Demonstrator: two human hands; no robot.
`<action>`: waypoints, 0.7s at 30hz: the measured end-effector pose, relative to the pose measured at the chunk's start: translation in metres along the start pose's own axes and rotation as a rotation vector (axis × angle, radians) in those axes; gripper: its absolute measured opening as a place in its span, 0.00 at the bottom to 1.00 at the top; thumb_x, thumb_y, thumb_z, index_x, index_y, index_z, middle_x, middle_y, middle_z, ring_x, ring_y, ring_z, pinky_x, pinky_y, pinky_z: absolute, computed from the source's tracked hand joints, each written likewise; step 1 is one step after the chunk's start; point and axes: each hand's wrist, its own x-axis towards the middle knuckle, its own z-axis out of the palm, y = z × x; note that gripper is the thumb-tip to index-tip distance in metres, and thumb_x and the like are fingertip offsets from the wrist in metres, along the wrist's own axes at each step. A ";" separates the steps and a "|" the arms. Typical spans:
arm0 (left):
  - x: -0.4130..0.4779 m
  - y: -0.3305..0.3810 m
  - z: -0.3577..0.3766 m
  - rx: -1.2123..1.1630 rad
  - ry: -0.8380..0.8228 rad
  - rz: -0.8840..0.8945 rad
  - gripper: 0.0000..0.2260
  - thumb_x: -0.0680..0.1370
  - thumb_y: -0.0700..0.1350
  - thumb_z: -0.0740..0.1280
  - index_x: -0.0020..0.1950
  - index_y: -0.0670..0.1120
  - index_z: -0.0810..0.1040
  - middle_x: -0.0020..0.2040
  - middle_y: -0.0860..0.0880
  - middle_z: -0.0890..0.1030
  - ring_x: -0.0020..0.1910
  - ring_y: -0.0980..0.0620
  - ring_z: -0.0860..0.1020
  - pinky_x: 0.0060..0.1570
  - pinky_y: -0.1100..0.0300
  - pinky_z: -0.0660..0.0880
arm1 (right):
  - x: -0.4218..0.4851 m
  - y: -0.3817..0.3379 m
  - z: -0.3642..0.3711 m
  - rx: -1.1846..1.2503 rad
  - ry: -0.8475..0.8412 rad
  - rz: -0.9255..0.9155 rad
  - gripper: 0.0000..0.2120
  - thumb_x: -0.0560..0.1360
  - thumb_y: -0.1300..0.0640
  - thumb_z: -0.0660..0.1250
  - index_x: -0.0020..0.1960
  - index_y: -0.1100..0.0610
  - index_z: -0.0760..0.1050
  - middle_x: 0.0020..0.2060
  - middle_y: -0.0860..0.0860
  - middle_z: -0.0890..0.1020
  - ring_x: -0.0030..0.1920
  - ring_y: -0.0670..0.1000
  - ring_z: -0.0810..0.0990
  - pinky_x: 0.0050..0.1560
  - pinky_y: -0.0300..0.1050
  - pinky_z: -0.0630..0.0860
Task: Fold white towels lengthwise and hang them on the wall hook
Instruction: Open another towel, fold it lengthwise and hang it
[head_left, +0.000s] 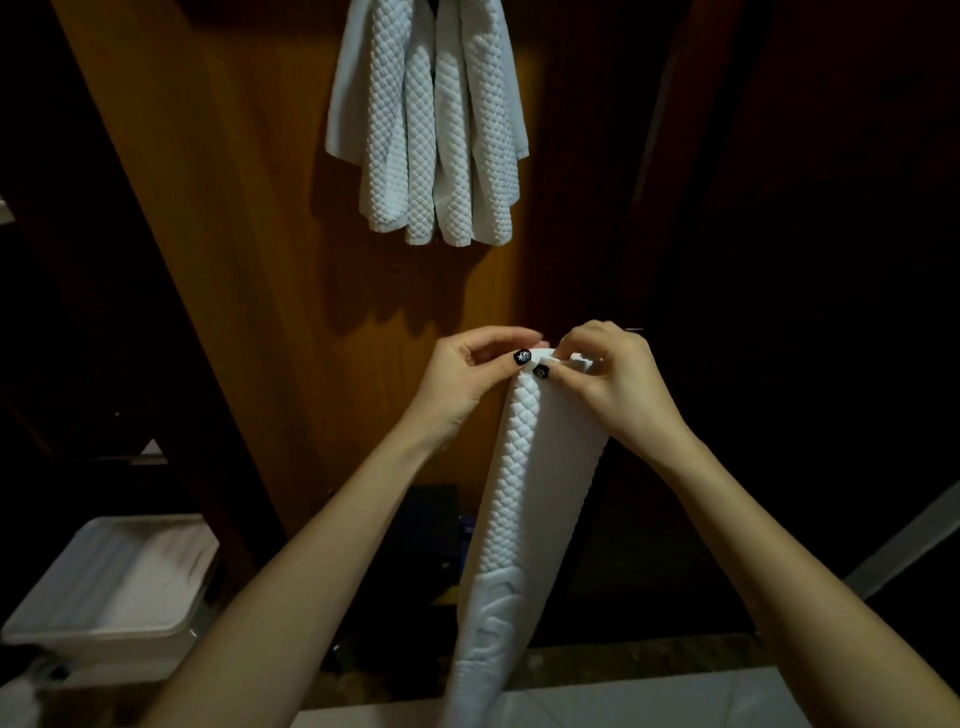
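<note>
While hung towels (426, 130) drape the wooden wall (234, 208), left hand (467, 379) and right hand (618, 384) pinch the folded towel (524, 493).

An orange-brown wooden panel (249, 208) is catching the light while darkness is covering both sides; a white plastic bin (93, 631) is sitting lower left; pale floor (649, 699) is showing along the bottom.
</note>
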 end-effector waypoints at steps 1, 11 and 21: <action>-0.001 0.000 -0.002 -0.024 -0.024 -0.017 0.12 0.74 0.37 0.70 0.55 0.47 0.82 0.53 0.46 0.84 0.57 0.48 0.81 0.53 0.60 0.77 | 0.001 0.000 0.002 -0.016 0.010 -0.007 0.08 0.74 0.55 0.73 0.41 0.59 0.79 0.40 0.52 0.80 0.46 0.53 0.77 0.52 0.59 0.73; 0.009 0.012 -0.001 -0.038 0.076 0.076 0.15 0.73 0.33 0.70 0.56 0.46 0.77 0.48 0.49 0.85 0.50 0.51 0.83 0.46 0.65 0.78 | 0.013 -0.008 -0.002 -0.095 0.149 -0.134 0.13 0.73 0.49 0.73 0.45 0.55 0.71 0.40 0.49 0.78 0.42 0.50 0.77 0.50 0.50 0.71; 0.041 0.037 -0.009 -0.059 0.188 0.164 0.13 0.74 0.28 0.66 0.51 0.44 0.73 0.45 0.43 0.84 0.47 0.48 0.83 0.47 0.55 0.80 | 0.013 0.034 -0.017 0.426 0.058 0.187 0.32 0.71 0.56 0.75 0.71 0.44 0.66 0.64 0.41 0.75 0.60 0.42 0.77 0.55 0.44 0.79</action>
